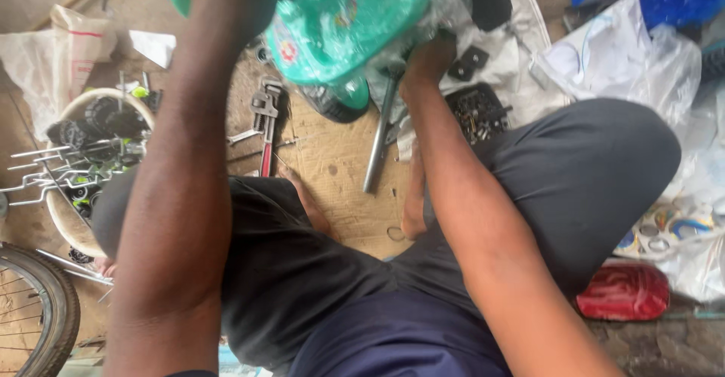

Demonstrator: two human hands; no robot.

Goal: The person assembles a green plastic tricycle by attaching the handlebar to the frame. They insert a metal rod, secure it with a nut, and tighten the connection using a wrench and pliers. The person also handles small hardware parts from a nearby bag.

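Seated cross-legged on a cardboard sheet (340, 166) spread over the floor, I hold a green plastic toy body (340, 22), part-wrapped in clear film, above my lap at the top of the head view. My right hand (427, 64) sits at the lower right edge of that green body, fingers (414, 75) curled against the film where a grey metal rod (380, 132) runs down from it toward my shins; I cannot tell if the hand clasps the rod or only presses the wrapping. My left hand is hidden: the left forearm (196, 158) climbs to the upper left side of the green body and the hand is lost behind it and the frame's edge, so whether those fingers are clenched or slack cannot be told. A small black wheel (332, 104) hangs just under the green body.

On the cardboard to my left lies a red-handled pipe wrench (264, 124). Farther left stands a pale round basin (68, 218) filled with bent metal bars and black parts, with a bicycle wheel (38, 309) at the lower left corner. By my right knee rests a black tray of small hardware (476, 113), with white plastic bags (627, 52) beyond it and a red ribbed part (623, 292) near my right thigh.
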